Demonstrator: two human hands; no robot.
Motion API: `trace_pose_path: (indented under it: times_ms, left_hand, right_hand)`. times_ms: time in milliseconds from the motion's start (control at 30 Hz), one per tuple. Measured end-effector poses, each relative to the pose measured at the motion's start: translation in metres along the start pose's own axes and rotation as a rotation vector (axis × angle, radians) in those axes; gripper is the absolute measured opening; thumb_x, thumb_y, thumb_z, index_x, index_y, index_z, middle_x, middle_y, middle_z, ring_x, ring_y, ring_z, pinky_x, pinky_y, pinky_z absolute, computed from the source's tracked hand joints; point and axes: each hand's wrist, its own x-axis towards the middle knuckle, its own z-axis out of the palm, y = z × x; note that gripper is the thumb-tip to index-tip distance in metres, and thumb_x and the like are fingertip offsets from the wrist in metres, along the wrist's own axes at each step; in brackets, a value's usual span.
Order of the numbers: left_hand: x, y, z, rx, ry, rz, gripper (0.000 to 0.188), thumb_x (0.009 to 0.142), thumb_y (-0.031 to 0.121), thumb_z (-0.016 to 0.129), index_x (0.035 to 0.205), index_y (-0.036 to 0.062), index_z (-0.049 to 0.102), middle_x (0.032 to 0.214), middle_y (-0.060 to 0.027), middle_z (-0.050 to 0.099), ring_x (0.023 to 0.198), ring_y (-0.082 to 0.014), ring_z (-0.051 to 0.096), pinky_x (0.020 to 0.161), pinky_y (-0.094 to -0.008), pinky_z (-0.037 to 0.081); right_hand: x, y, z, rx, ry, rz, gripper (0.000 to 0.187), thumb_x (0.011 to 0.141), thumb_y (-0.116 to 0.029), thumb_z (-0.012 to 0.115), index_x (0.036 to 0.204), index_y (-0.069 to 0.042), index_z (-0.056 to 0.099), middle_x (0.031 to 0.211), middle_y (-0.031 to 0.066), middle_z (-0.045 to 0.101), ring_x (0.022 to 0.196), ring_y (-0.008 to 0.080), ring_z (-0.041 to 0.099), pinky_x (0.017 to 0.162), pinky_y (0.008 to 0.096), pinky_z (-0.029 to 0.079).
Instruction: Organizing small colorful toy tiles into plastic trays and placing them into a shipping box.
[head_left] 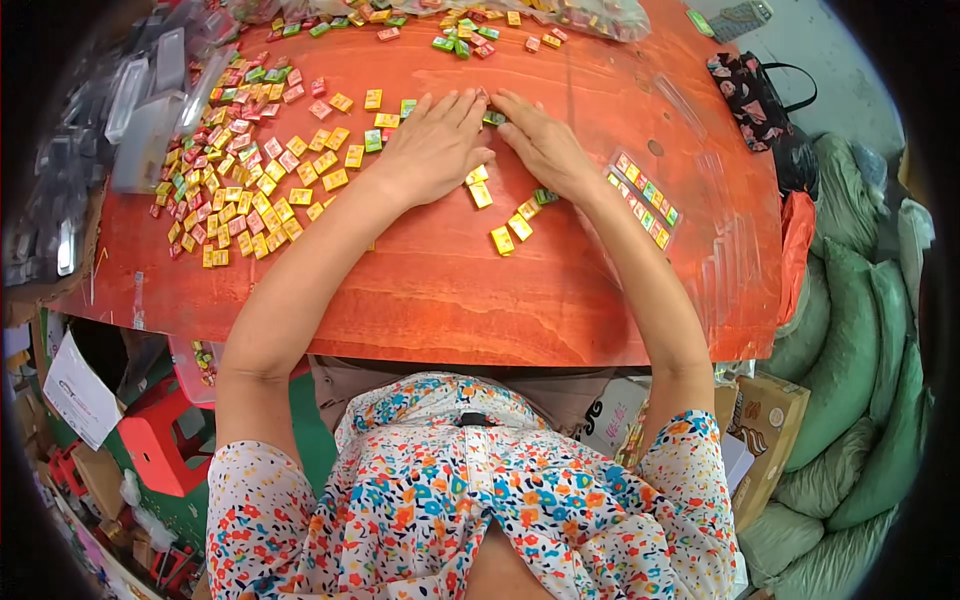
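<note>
Both of my hands reach out over the red table, fingertips close together. My left hand lies palm down with its fingers stretched out, over or against several small boxes. Yellow boxes show beside its thumb. My right hand is also flat with fingers extended, next to a green box seen between the hands. Under its wrist side is another green box, with several yellow boxes in a slanting line nearer me. What lies beneath the palms is hidden.
A wide heap of small yellow, pink and green boxes spreads over the table's left. More boxes lie at the far edge by a clear bag. Right of my right arm are a filled clear tray and clear plastic trays. A dark patterned bag is beyond.
</note>
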Motion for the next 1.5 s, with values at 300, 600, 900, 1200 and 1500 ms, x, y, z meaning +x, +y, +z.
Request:
trace_pose_path:
  times_ms: [300, 600, 900, 1200, 1500]
  left_hand:
    - [0.001, 0.001, -0.017, -0.148, 0.183, 0.004, 0.020, 0.085, 0.025, 0.064, 0.087, 0.0054, 0.067, 0.088, -0.0107, 0.063, 0.091, -0.0304, 0.061, 0.080, -0.0465, 0.048]
    - [0.002, -0.003, -0.009, -0.138, 0.235, -0.015, 0.022, 0.078, 0.016, 0.064, 0.095, 0.0034, 0.067, 0.088, -0.0135, 0.062, 0.087, -0.0329, 0.059, 0.077, -0.0438, 0.049]
    - [0.005, 0.011, -0.015, -0.145, 0.236, -0.132, 0.025, 0.079, 0.023, 0.067, 0.098, 0.0066, 0.068, 0.092, -0.0113, 0.062, 0.094, -0.0296, 0.059, 0.080, -0.0444, 0.046]
    - [0.014, 0.009, -0.003, -0.097, 0.236, -0.072, 0.030, 0.080, 0.031, 0.070, 0.098, 0.0074, 0.065, 0.091, -0.0088, 0.060, 0.094, -0.0287, 0.058, 0.078, -0.0425, 0.045]
    - [0.004, 0.013, -0.007, -0.104, 0.243, -0.080, 0.027, 0.078, 0.028, 0.072, 0.091, 0.0073, 0.061, 0.088, -0.0090, 0.057, 0.090, -0.0289, 0.057, 0.077, -0.0425, 0.045]
  right_hand:
    - [-0.004, -0.012, -0.028, -0.025, 0.200, -0.051, 0.029, 0.089, -0.016, 0.060, 0.116, -0.005, 0.064, 0.115, 0.0156, 0.065, 0.105, 0.0310, 0.063, 0.088, 0.0374, 0.051]
    - [0.013, -0.035, 0.001, -0.464, 0.157, 0.013, 0.023, 0.082, -0.017, 0.062, 0.104, -0.011, 0.067, 0.097, 0.0101, 0.068, 0.094, 0.0317, 0.064, 0.075, 0.0436, 0.052]
    - [-0.004, -0.029, -0.031, -0.156, 0.150, 0.274, 0.034, 0.086, -0.037, 0.066, 0.109, -0.012, 0.069, 0.086, 0.0092, 0.071, 0.077, 0.0257, 0.068, 0.067, 0.0381, 0.051]
    - [-0.010, -0.021, -0.019, -0.386, 0.131, 0.115, 0.029, 0.084, -0.033, 0.066, 0.103, -0.011, 0.070, 0.092, 0.0084, 0.064, 0.088, 0.0279, 0.064, 0.073, 0.0411, 0.052]
    - [0.087, 0.030, -0.012, -0.346, 0.278, 0.120, 0.030, 0.085, -0.032, 0.064, 0.102, -0.007, 0.068, 0.098, 0.0148, 0.068, 0.091, 0.0335, 0.065, 0.078, 0.0450, 0.051]
